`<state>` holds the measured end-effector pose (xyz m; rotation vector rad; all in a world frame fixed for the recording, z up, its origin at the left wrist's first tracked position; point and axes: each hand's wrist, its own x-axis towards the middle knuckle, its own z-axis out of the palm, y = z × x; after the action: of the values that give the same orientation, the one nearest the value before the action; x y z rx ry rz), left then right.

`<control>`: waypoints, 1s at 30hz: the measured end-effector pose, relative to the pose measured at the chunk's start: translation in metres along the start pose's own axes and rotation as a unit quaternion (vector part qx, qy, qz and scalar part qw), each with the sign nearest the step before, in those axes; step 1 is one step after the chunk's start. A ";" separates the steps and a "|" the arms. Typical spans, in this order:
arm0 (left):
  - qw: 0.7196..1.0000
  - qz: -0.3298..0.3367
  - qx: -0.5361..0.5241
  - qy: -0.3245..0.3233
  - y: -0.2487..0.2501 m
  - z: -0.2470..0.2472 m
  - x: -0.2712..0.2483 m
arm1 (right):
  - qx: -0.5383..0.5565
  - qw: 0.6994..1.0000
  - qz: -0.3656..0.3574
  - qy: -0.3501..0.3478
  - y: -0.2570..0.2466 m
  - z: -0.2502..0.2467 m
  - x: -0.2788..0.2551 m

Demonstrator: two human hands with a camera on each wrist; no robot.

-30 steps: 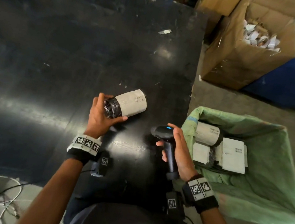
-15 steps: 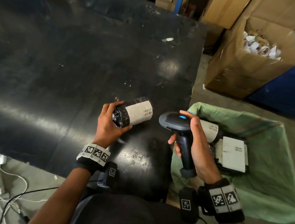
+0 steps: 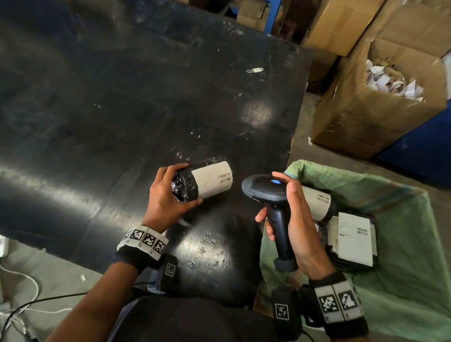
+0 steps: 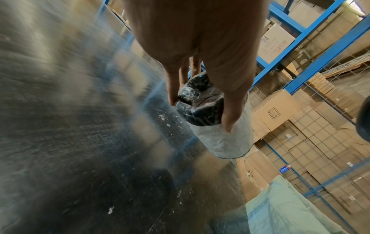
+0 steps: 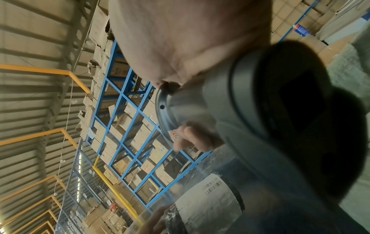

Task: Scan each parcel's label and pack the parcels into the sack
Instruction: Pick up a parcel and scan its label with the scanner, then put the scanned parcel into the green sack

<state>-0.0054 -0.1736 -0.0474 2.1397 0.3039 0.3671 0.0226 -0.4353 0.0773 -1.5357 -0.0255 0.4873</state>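
Head view: My left hand (image 3: 166, 203) grips a cylindrical parcel (image 3: 206, 181) by its black-wrapped end, fingers (image 3: 167, 169) curled round it, just above the black worktop (image 3: 108, 90) near its right edge. White label w/ barcode faces up and right, toward the scanner (image 3: 268, 194). My right hand (image 3: 295, 221) grips the scanner handle, head pointing left at the label, blue light lit on top; scanner and parcel near each other, not touching. Green sack (image 3: 413, 272) stands open on the floor just right of the worktop; inside lie another cylindrical parcel (image 3: 317, 201) and flat labelled parcels (image 3: 353, 241). Open cardboard box (image 3: 372, 110) of paper scraps beyond the sack. Cables on the floor at lower left.

Left wrist view: my fingers (image 4: 172, 85) and thumb clamp the parcel's (image 4: 210, 120) dark end; label end points away. Worktop (image 4: 80, 142) blurred beneath. Sack's (image 4: 284, 209) edge at lower right; blue racking w/ cartons behind.

Right wrist view: my fingers (image 5: 192, 137) are wrapped round the scanner (image 5: 260, 98); its body fills the right side. Below it, the parcel's (image 5: 208, 205) label w/ barcode shows. Left-hand grip partly visible at bottom edge.
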 end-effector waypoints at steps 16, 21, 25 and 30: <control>0.999 -0.033 0.032 0.025 -0.019 -0.036 -0.018 | 0.005 0.966 0.249 0.066 0.101 0.038 0.075; 0.998 -0.046 0.031 0.034 -0.022 -0.050 -0.023 | 0.084 0.955 0.266 0.099 0.120 0.058 0.100; 0.998 -0.056 0.027 0.022 -0.020 -0.055 -0.026 | -0.037 0.955 0.268 0.120 0.140 0.058 0.111; 0.998 -0.060 -0.007 -0.025 -0.015 -0.056 -0.024 | -0.283 0.943 0.131 0.117 0.121 0.040 0.102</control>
<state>-0.0500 -0.1312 -0.0333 2.1017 0.3989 0.2455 0.0674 -0.3701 -0.0658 -2.1735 0.2458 0.5300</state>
